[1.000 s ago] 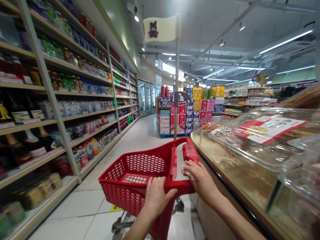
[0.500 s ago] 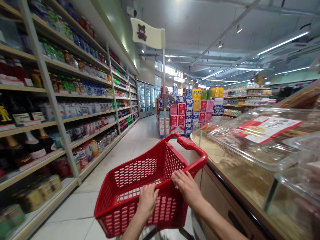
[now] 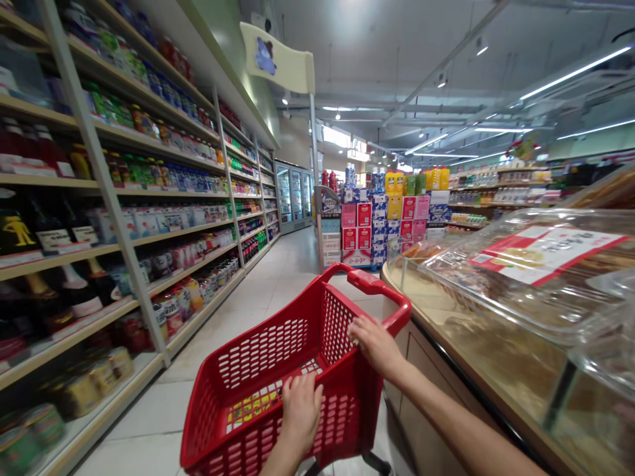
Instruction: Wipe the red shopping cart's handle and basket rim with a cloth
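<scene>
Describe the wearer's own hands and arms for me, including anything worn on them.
The left hand and right hand are both ungloved. The left forearm and right forearm are bare as far as they show, with no sleeve, watch or bracelet in sight. No ring or marking can be made out.

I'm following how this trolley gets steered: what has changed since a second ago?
The red perforated plastic shopping cart has swung round, its body nearer the viewer; its cream flag shifted left in view. The right hand went from the handle area to the side rim; the left hand sits farther from the handle. The clear plastic food box with a red-and-white label stayed put.
</scene>
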